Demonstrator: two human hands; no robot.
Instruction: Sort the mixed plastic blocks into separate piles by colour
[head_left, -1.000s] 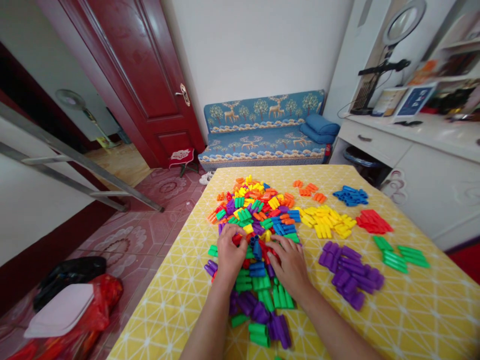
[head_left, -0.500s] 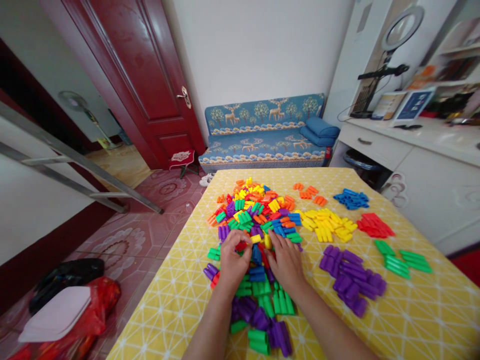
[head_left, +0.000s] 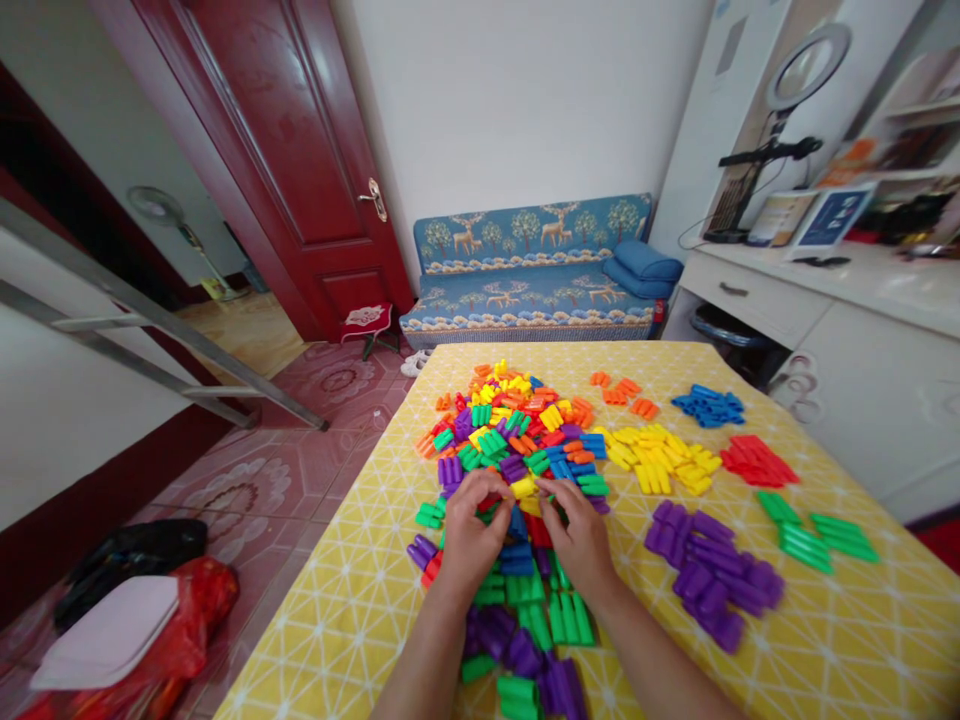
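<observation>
Nearer together than a second ago, with left hand (head_left: 474,522) and right hand (head_left: 579,527) curled either side of a yellow piece (head_left: 523,487), cannot tell if pinching.

A blue sofa (head_left: 517,287) patterned with deer and trees stands against a white wall (head_left: 540,100), with 2 folded blue cushions (head_left: 646,262) at its right end. Left of the sofa are 1 small red-topped stool (head_left: 367,318) and a dark red door (head_left: 262,120); farther left of it, a metal ladder (head_left: 195,340). Reddish patterned floor tiles (head_left: 330,440) spread left of the sofa. Right of the sofa, a white cabinet (head_left: 862,370) bears 1 ring light (head_left: 787,104).
</observation>
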